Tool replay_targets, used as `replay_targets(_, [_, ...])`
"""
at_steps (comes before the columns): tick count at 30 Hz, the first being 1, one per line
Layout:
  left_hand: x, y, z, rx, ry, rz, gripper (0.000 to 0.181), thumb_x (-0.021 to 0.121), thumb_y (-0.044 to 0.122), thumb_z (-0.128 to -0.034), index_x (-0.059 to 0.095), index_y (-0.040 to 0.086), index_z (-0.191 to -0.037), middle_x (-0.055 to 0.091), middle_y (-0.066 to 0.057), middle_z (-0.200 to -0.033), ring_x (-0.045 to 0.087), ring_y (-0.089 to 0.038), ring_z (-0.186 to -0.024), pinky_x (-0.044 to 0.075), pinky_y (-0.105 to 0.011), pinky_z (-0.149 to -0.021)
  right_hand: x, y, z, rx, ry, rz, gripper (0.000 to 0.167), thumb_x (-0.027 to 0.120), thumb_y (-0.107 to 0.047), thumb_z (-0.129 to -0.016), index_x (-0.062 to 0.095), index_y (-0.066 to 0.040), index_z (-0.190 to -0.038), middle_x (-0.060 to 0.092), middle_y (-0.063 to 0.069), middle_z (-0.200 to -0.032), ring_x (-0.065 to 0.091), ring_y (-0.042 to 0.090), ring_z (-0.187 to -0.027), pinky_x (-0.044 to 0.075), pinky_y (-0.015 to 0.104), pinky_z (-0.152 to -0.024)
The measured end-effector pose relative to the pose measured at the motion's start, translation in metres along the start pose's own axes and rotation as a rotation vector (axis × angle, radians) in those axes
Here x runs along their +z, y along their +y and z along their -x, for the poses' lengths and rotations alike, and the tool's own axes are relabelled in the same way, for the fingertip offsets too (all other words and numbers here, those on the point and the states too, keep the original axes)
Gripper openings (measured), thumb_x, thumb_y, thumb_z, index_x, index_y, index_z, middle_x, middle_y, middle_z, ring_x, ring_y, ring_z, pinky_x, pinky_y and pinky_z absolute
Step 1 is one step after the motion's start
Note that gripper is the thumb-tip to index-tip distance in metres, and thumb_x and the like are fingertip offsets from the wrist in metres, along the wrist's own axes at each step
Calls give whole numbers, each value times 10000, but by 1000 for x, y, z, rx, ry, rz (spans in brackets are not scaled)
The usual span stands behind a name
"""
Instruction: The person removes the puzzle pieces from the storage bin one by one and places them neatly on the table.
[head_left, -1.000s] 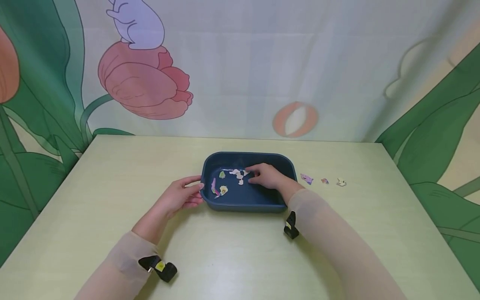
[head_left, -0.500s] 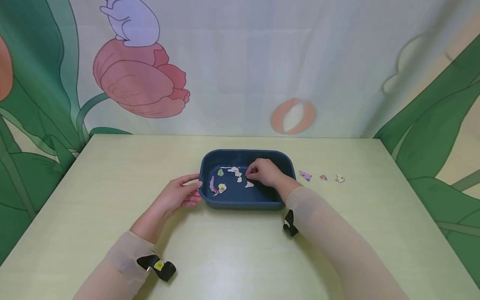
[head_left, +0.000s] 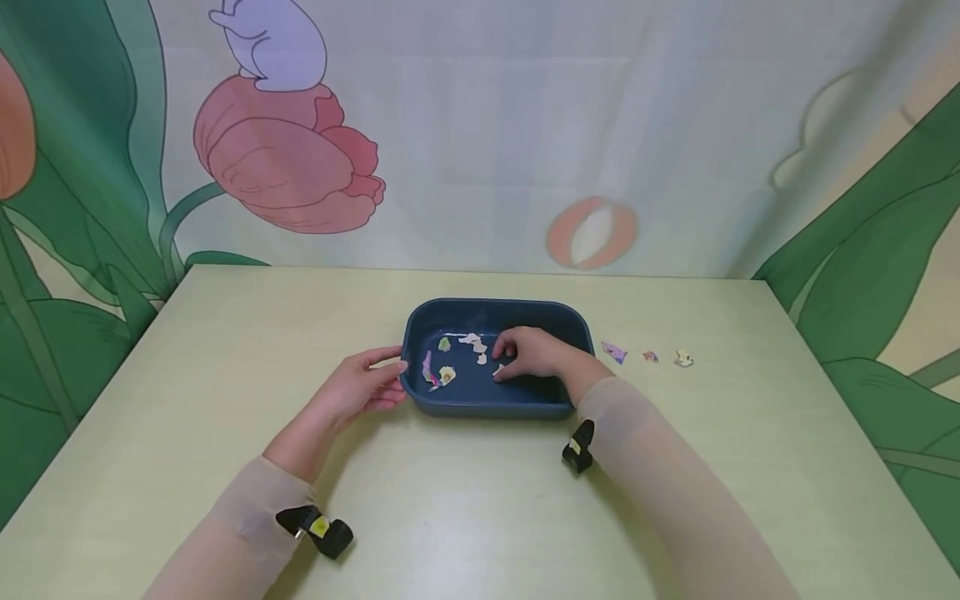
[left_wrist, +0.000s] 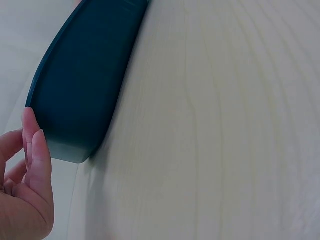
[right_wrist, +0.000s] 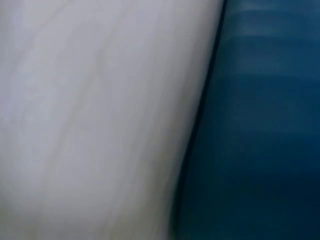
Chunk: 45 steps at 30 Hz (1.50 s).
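Observation:
My left hand (head_left: 360,387) rests against the left end of a dark blue rectangular tray (head_left: 480,411), its fingertips touching the outer wall and rim. In the left wrist view the fingers (left_wrist: 40,170) are fairly straight along that end. My right hand (head_left: 532,352) reaches down inside the tray, thumb and forefinger apart. At its thumb tip lies a small white paper cutout (head_left: 497,369), partly covered. Left of it lie several more white cutouts (head_left: 480,348), a green cutout (head_left: 444,343), a purple-pink strip (head_left: 428,369) and a yellowish cutout (head_left: 447,375). The right wrist view is blurred and shows no fingers.
On the table (head_left: 450,500), right of the tray, a purple cutout (head_left: 614,352), a small orange-purple cutout (head_left: 650,357) and a white-yellow cutout (head_left: 683,358) lie in a row. A printed curtain (head_left: 480,150) hangs behind the table's back edge.
My right thumb and forefinger drew closer together above the tray floor, then parted, the thumb coming down over a white cutout. That cutout lies apart from the other white ones. My left hand stays put.

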<state>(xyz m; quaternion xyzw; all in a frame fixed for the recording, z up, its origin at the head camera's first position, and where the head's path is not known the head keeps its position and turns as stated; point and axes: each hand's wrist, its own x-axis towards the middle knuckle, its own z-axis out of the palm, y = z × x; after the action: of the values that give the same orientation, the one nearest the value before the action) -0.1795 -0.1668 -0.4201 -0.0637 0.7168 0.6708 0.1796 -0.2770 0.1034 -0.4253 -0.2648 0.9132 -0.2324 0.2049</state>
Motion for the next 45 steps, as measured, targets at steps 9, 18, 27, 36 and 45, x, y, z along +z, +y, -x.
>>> replay_targets(9, [0,3,1,6,7,-10,499,558,180,-946,394,27,-1391,627,-35,-699,644,-134,-613,546,-255,-609,-1,2,-3,-61,86,35,62,698,-158,-843,699,-101,-818,609,-1,-777,516,151,-726,453,275,-692])
replay_targets(18, [0,1,0,-4,4,-20,500,566,186,-942,401,26,-1387,627,-43,-707,651,-152,-633,543,-245,-603,0,0,1,-36,106,35,84,665,-158,-864,706,-86,-851,631,1,-780,530,150,-712,472,274,-709])
replay_targets(27, [1,-2,0,-9,2,-12,502,565,181,-942,398,27,-1390,619,-40,-703,646,-144,-624,543,-245,-597,3,2,1,-42,115,-23,121,627,-159,-897,716,-78,-888,640,-4,-761,536,143,-691,457,266,-680])
replay_targets(36, [-1,0,0,-9,10,-18,490,563,180,-943,409,29,-1383,618,-35,-698,650,-147,-630,544,-249,-602,0,3,2,10,66,17,223,710,-317,-829,659,-100,-826,589,-5,-699,510,150,-654,422,267,-617])
replay_targets(45, [-2,-2,-1,-8,3,-18,480,570,175,-938,427,25,-1371,623,-43,-698,653,-152,-625,543,-246,-594,-8,7,17,-49,-2,113,405,767,-234,-779,659,-90,-1141,563,61,-963,511,208,-878,457,325,-779])
